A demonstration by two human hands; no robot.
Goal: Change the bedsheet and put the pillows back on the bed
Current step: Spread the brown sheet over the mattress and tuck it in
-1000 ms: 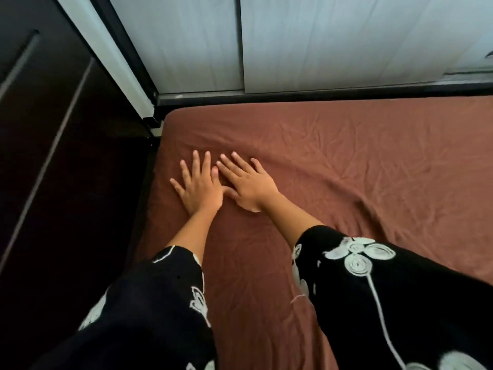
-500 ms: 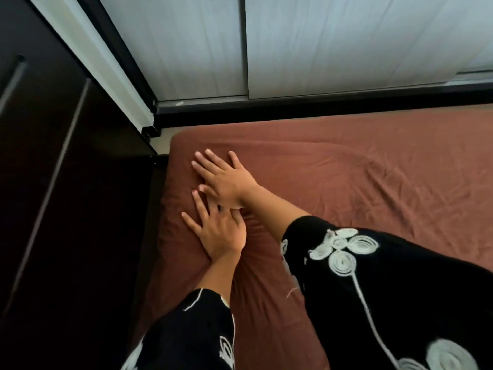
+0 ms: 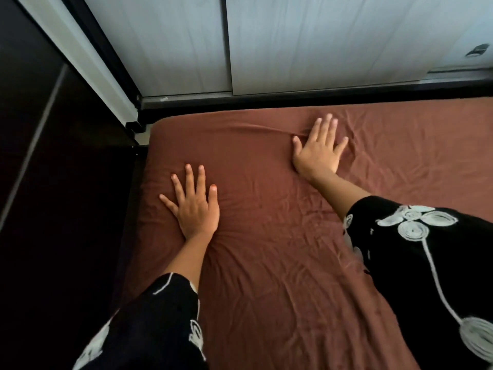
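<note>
Nearest, the brown bedsheet [image 3: 266, 276] is seen spread over the mattress and drawn round its far left corner. The left hand [image 3: 196, 206] is laid flat near the left edge with its fingers spread, apparently to anchor the cloth. Farther on, the right hand [image 3: 318, 149] is pressed down, fingers splayed, beside a ridge of creases, presumably to smooth them. Beyond, pale sliding doors [image 3: 333, 36] are shut and their contents cannot be told. No pillows are shown.
</note>
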